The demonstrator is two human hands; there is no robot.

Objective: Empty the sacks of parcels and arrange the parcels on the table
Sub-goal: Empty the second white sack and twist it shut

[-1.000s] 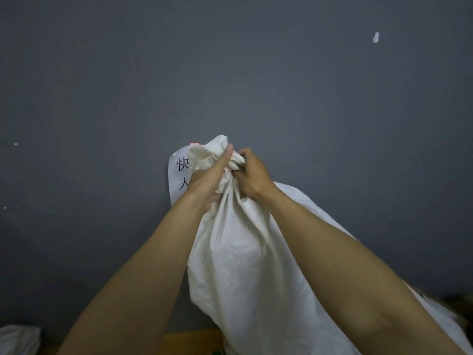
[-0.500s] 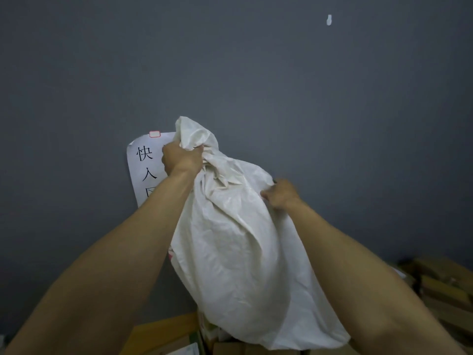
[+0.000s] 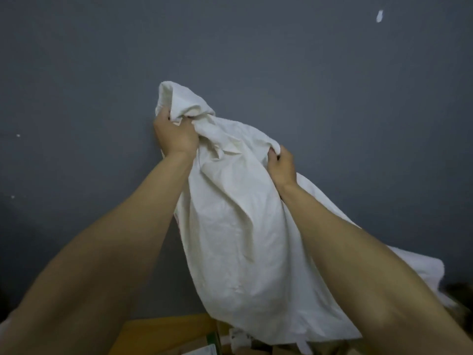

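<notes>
While both bare forearms reach up and forward from the bottom corners, the left hand (image 3: 176, 135) grips a bunched corner of the white cloth sack (image 3: 243, 226), with its fingers curled tight round the fabric. The right hand (image 3: 281, 166) holds the same sack lower down and to the right, fingers closed on a fold at its edge. Between the two hands the cloth is creased and slack. The sack hangs in the air from these two grips, its body sagging down between the arms and spreading out behind the right forearm. Below it lies a yellow-brown surface (image 3: 163, 331), and the shapes under the sack's lower end are too blurred to name. Behind everything stands a dark grey wall (image 3: 307, 73) with a small white mark (image 3: 379, 16) high on the right.
</notes>
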